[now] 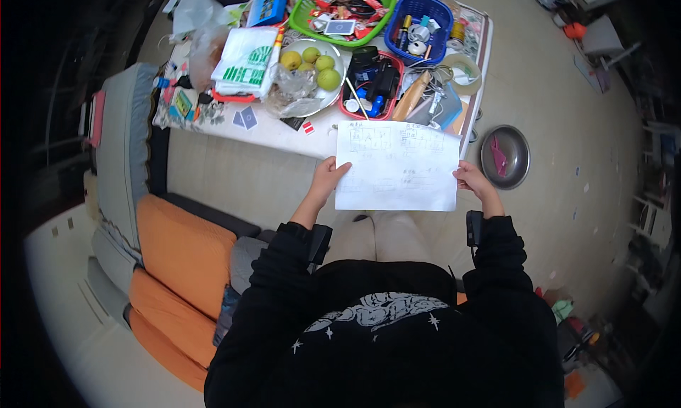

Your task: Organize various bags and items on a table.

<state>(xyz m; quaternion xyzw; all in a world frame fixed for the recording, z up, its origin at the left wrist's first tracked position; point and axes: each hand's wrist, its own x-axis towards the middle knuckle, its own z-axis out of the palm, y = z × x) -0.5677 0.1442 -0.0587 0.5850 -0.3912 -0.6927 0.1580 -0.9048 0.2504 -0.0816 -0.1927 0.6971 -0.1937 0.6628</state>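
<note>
A white sheet of paper (396, 187) with handwriting and drawn boxes is stretched between my two hands above my lap. My left hand (329, 178) pinches its left edge, thumb on top. On the opposite edge my right hand (472, 178) grips the sheet, thumb at the margin and the other fingers partly behind it. The paper's upper part overlaps the near edge of the cluttered table (213, 131) and hides a bit of it.
Across the table stand a green basket (390, 4), a blue basket (420, 4), a red basket (400, 62) and a plate of green fruit (330, 102). A metal basin (513, 166) sits on the floor to the right. An orange-covered sofa (183, 248) is at my left.
</note>
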